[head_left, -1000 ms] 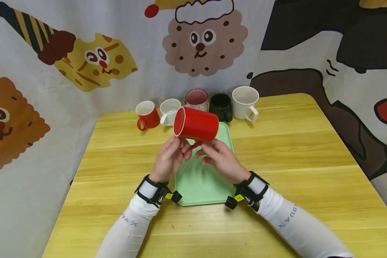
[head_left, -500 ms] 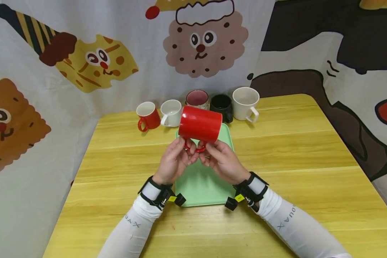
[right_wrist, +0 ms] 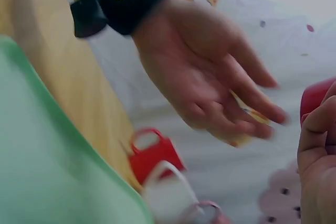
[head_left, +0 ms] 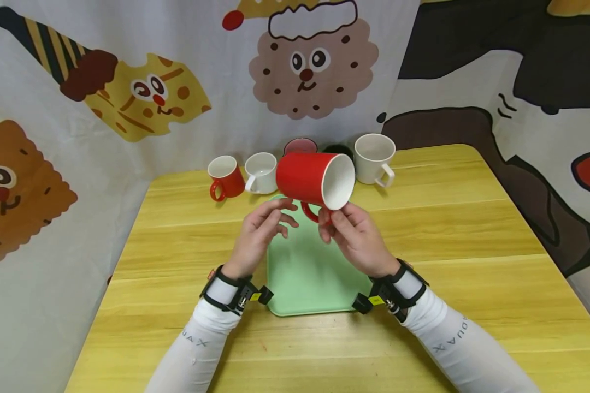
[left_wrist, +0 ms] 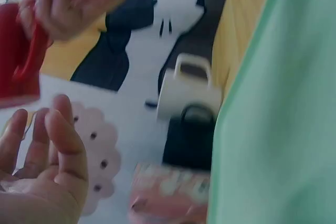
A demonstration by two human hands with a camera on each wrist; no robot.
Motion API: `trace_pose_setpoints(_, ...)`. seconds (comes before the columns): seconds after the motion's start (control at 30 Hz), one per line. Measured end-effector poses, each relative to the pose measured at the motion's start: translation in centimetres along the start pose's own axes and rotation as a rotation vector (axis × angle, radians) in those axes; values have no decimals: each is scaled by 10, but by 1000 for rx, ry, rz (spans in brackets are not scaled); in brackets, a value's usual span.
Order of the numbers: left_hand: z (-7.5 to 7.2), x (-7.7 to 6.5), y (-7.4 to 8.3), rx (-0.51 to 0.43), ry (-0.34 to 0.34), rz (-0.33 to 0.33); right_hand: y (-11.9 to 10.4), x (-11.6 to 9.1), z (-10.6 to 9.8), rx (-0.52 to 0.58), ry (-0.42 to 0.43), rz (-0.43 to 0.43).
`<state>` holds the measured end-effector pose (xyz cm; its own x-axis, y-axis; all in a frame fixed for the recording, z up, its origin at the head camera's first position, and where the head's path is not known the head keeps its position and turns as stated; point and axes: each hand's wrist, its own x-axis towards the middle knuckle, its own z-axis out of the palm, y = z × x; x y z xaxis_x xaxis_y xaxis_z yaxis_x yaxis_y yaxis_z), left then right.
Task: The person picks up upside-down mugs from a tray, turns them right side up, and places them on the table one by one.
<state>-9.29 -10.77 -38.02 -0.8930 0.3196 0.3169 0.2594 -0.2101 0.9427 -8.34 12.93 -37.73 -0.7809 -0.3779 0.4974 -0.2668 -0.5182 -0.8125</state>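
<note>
A red mug [head_left: 302, 177] with a white inside lies sideways in the air above the green tray [head_left: 314, 284]. Its mouth faces right and its handle hangs down. My right hand [head_left: 361, 243] grips it by the handle near the rim, and the left wrist view shows those fingers [left_wrist: 55, 3] at the handle. Just left of the handle, my left hand [head_left: 260, 234] is apart from the mug with its fingers loosely spread. In the right wrist view that left hand [right_wrist: 199, 72] is blurred and holds nothing, and only a sliver of the red mug [right_wrist: 315, 98] shows.
Along the table's back stand a small red mug [head_left: 227, 179], a white mug [head_left: 261, 173], a pink mug [head_left: 300, 145], a black mug and a larger white mug [head_left: 375, 158]. The held mug partly hides the pink and black ones. A printed curtain [head_left: 187, 33] hangs behind.
Both hands held the red mug half a second ago; the left hand has let go and drawn left. The right hand has moved right, and the mug has turned so its mouth shows.
</note>
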Motion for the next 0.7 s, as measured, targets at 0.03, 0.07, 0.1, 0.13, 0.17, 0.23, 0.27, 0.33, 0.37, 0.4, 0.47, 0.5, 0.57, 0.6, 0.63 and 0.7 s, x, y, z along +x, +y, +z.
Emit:
trace_pose_setpoints(0.03,-4,1,1,52,14,18,-3,2,-4,-15,11,-27)
trace_pose_setpoints(0.07,-8,1,3,99,32,33,-6,3,-7,-30,26,-49)
trace_pose_setpoints(0.1,-12,1,4,144,51,48,-9,4,-12,-40,41,-73)
trace_pose_setpoints(0.13,-16,2,5,184,70,58,-13,6,-16,-54,59,-93)
trace_pose_setpoints(0.17,-20,2,7,220,89,66,-17,7,-20,-70,78,-111)
trace_pose_setpoints(0.23,-26,2,8,281,123,83,-25,9,-29,-104,122,-140)
trace_pose_setpoints(0.27,-29,2,10,307,139,90,-30,10,-33,-121,145,-150)
trace_pose_setpoints(0.33,-34,2,12,371,167,107,-39,12,-42,-157,193,-167)
trace_pose_setpoints(0.37,-37,2,13,406,179,116,-43,13,-46,-172,218,-175)
trace_pose_setpoints(0.4,-40,2,13,442,190,126,-47,14,-50,-192,246,-182)
trace_pose_setpoints(0.47,-46,2,13,512,208,134,-53,15,-58,-226,301,-195)
trace_pose_setpoints(0.5,-49,2,13,545,212,133,-56,16,-62,-247,329,-199)
trace_pose_setpoints(0.57,-54,3,13,610,216,125,-60,17,-70,-282,391,-206)
trace_pose_setpoints(0.6,-57,3,12,647,216,117,-61,17,-75,-302,422,-206)
trace_pose_setpoints(0.63,-60,2,12,682,215,108,-62,18,-79,-316,449,-205)
trace_pose_setpoints(0.7,-64,1,12,749,210,82,-64,18,-88,-343,499,-194)
